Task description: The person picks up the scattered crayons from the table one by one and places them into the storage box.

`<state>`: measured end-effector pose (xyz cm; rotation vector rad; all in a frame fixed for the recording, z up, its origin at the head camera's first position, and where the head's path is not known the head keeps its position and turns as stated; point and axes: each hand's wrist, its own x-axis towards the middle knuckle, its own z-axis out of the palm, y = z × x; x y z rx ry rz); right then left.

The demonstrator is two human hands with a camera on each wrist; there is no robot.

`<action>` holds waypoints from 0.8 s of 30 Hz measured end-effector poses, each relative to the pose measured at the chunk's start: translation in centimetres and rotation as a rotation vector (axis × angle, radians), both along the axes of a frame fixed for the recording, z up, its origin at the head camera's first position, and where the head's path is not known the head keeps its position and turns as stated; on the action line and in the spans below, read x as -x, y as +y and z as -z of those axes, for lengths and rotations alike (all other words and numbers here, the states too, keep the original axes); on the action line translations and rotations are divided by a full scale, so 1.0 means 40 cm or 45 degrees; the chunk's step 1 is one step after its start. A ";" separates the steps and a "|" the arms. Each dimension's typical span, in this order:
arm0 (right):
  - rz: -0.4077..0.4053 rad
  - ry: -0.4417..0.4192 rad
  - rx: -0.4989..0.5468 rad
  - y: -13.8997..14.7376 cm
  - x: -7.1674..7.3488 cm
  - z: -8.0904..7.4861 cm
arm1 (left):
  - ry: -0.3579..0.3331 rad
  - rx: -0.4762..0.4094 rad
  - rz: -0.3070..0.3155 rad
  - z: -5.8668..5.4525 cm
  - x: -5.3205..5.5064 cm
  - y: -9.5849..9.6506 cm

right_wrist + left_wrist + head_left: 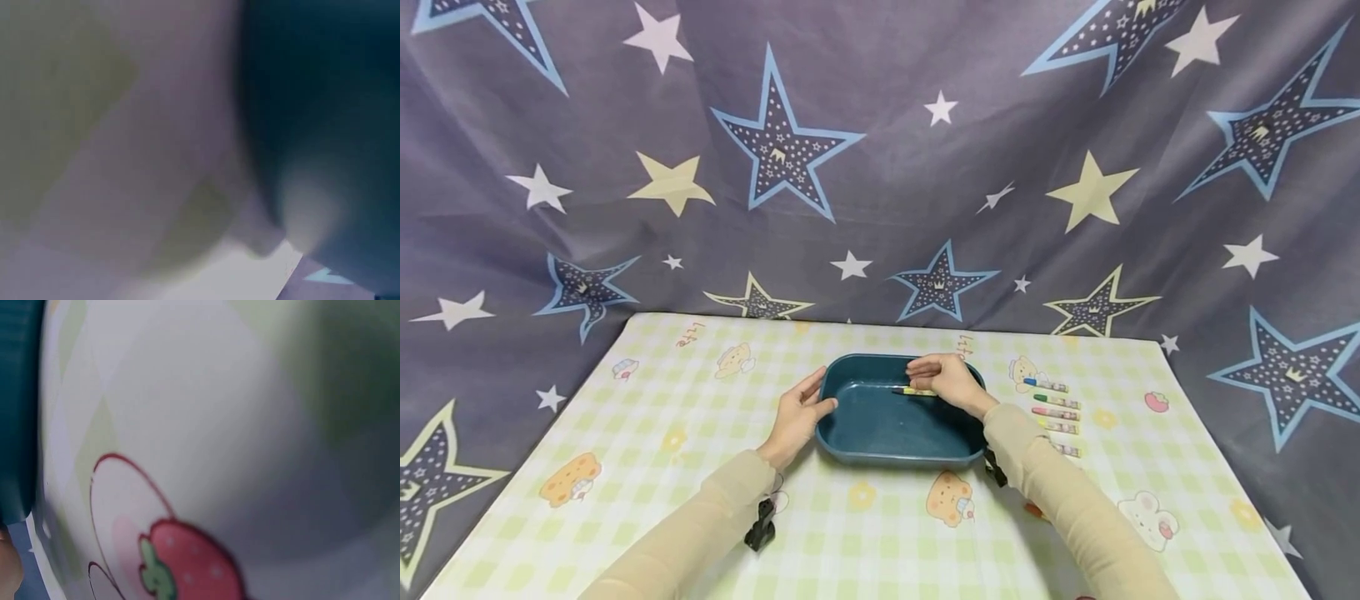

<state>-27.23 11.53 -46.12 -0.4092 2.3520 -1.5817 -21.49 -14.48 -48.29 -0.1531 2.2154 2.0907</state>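
Note:
A dark teal rectangular tray (pixel 895 429) with rounded corners and raised walls sits on the table in the head view. My left hand (pixel 796 417) grips its left wall, thumb over the rim and fingers along the outside. In the left wrist view, a fingertip (pixel 9 567) shows below the tray's wall (pixel 19 412). Over the tray's inside at the back right, my right hand (pixel 946 382) pinches a black-tipped crayon with a yellow wrapper (pixel 917 392). Whether the crayon touches the floor of the tray I cannot tell. The right wrist view is blurred, with the tray's wall (pixel 325 106) at right.
Right of the tray lie several crayons in a column: blue (pixel 1047 385), green (pixel 1057 401), pink (pixel 1056 413), yellow (pixel 1060 427) and one partly hidden by my right sleeve (pixel 1037 467). An orange piece (pixel 1034 510) peeks out beside that sleeve. A star-patterned curtain (pixel 880 208) hangs behind the table.

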 end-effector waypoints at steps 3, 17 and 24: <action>-0.014 -0.016 0.021 0.007 -0.014 -0.040 | -0.008 0.002 0.006 -0.001 0.004 0.005; 0.054 0.200 0.100 0.129 -0.019 -0.172 | -0.032 0.025 0.037 -0.010 0.006 -0.001; 0.136 0.212 -0.076 0.254 -0.035 -0.214 | -0.033 0.031 0.037 -0.005 0.005 0.000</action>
